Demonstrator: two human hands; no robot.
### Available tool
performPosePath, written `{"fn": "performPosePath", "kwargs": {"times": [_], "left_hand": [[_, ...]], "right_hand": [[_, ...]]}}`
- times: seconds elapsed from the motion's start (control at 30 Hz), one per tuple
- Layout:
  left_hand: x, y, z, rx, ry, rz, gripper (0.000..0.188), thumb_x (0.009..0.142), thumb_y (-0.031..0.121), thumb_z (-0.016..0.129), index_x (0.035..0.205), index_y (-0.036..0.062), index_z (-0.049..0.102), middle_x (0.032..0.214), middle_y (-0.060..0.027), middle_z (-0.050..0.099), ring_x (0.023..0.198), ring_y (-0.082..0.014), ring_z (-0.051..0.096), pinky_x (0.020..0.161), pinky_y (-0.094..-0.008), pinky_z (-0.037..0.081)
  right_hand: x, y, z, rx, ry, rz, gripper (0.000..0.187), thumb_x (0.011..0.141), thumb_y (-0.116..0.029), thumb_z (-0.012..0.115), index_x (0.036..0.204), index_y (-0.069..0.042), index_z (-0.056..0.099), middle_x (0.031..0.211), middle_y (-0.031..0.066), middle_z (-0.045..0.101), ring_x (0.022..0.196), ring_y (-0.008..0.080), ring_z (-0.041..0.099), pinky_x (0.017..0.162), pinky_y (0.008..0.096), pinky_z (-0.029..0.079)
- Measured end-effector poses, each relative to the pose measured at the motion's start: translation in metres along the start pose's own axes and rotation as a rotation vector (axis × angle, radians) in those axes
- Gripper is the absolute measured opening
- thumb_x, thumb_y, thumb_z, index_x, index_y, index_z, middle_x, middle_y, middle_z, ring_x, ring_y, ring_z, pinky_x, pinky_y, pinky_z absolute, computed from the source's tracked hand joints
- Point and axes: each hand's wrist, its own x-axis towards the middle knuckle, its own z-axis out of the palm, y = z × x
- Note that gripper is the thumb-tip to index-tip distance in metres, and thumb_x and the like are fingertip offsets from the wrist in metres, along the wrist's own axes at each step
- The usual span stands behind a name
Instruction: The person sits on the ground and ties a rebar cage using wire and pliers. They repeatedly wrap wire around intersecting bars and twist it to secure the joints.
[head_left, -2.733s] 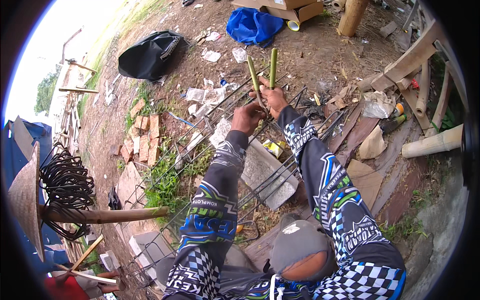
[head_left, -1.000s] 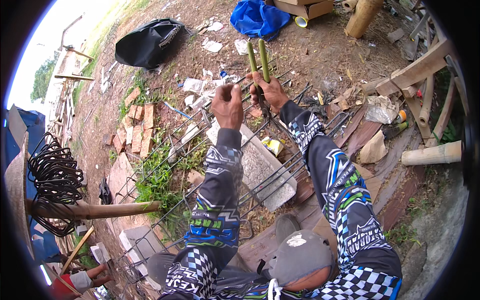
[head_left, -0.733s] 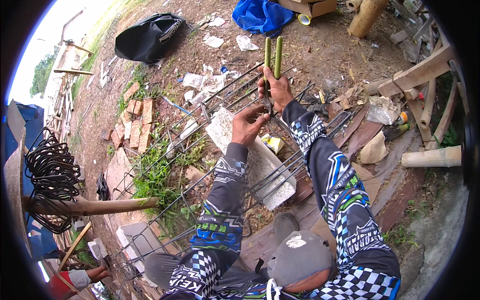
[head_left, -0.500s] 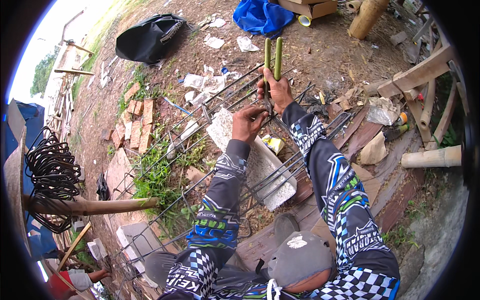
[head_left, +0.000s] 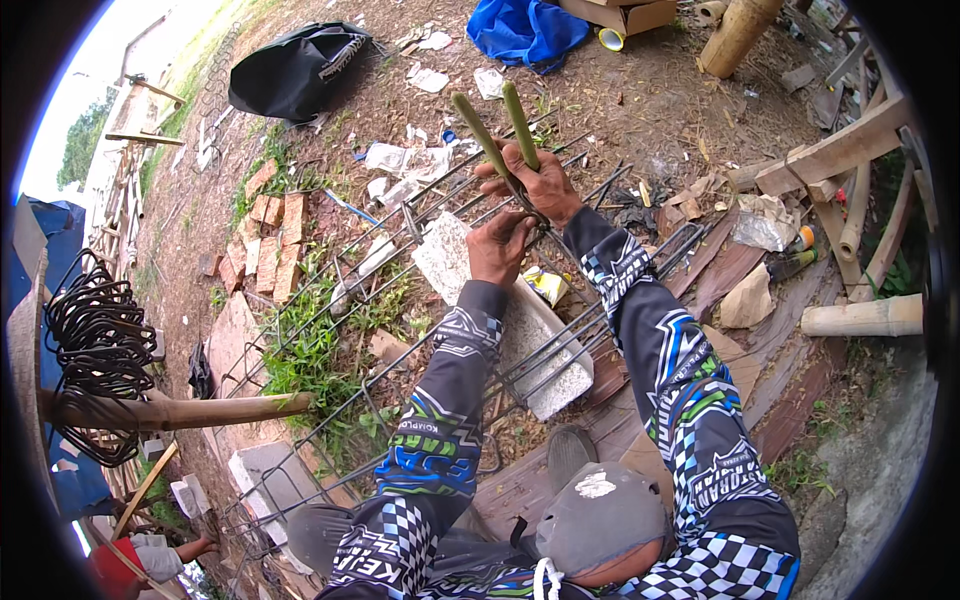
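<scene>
My right hand [head_left: 545, 187] grips long-handled pincers with green handles [head_left: 520, 124]. The handles point away from me and spread apart, while the jaw end points back toward my left hand [head_left: 498, 247]. Thumb and fingers of that left hand are pinched together beside the jaws; whatever they hold is too small to make out. Both hands are over the far part of a steel rebar cage [head_left: 368, 388], which runs diagonally below me. Under the cage lies a pale speckled block [head_left: 545, 368], with a yellow wrapper [head_left: 546, 286] beside it.
Bent black steel stirrups [head_left: 98, 345] hang on a bamboo pole [head_left: 210, 410] at left. Broken bricks [head_left: 268, 243], a black bag [head_left: 297, 75] and a blue tarp [head_left: 525, 32] lie on the ground. Timber and bamboo stand at right. Another person [head_left: 150, 565] is at lower left.
The pincers' handles have spread apart and swung to the left, with my right hand's fingers loosening around them. My left hand has moved slightly and stays pinched beside the jaws.
</scene>
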Motion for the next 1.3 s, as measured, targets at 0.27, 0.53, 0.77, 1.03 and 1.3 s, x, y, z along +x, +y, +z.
{"fn": "performPosePath", "kwargs": {"times": [0.27, 0.53, 0.77, 1.03, 1.3], "left_hand": [[0.002, -0.008, 0.002, 0.035, 0.04, 0.011, 0.015, 0.084, 0.014, 0.076, 0.094, 0.0021, 0.075, 0.081, -0.0072, 0.074, 0.07, -0.0095, 0.067, 0.065, -0.0255, 0.054], [0.004, -0.008, -0.001, -0.04, 0.01, 0.04, 0.016, 0.085, 0.015, 0.074, 0.095, 0.0021, 0.074, 0.086, -0.0078, 0.074, 0.076, -0.0116, 0.068, 0.07, -0.0259, 0.055], [0.09, 0.071, -0.066, -0.604, 0.08, 0.045, 0.053, 0.094, 0.028, 0.063, 0.132, -0.0045, 0.047, 0.122, -0.0216, 0.061, 0.11, -0.0273, 0.063, 0.093, -0.0371, 0.052], [0.145, 0.103, -0.061, -0.824, -0.364, -0.132, 0.046, 0.091, 0.036, 0.07, 0.104, -0.0068, 0.061, 0.076, -0.0063, 0.059, 0.068, -0.0184, 0.059, 0.071, -0.0379, 0.053], [0.152, 0.066, -0.06, -0.831, 0.072, -0.289, 0.042, 0.089, 0.041, 0.071, 0.088, 0.0008, 0.058, 0.065, -0.0027, 0.051, 0.057, -0.0185, 0.054, 0.057, -0.0356, 0.049]], "right_hand": [[-0.003, -0.005, 0.002, 0.072, 0.117, 0.036, 0.049, 0.098, -0.048, 0.052, 0.107, 0.0, 0.058, 0.081, 0.0089, 0.067, 0.063, 0.015, 0.066, 0.055, 0.0267, 0.055], [0.0, -0.008, 0.002, -0.08, 0.07, 0.079, 0.046, 0.088, -0.05, 0.068, 0.083, -0.005, 0.059, 0.059, -0.0022, 0.054, 0.044, 0.007, 0.049, 0.04, 0.0226, 0.039], [-0.001, -0.022, 0.001, -0.053, -0.252, 0.269, 0.028, 0.083, -0.025, 0.079, 0.081, -0.006, 0.058, 0.059, -0.0017, 0.05, 0.045, 0.0079, 0.048, 0.041, 0.0242, 0.039], [0.023, -0.014, -0.019, 0.029, -0.492, 0.443, 0.027, 0.081, -0.022, 0.078, 0.087, -0.004, 0.06, 0.062, 0.0001, 0.052, 0.049, 0.0104, 0.051, 0.047, 0.026, 0.043], [-0.011, -0.029, -0.024, -0.262, 0.013, 0.045, 0.07, 0.086, -0.06, 0.062, 0.123, -0.001, 0.059, 0.112, 0.0124, 0.066, 0.104, 0.0219, 0.062, 0.092, 0.0373, 0.046]]}}
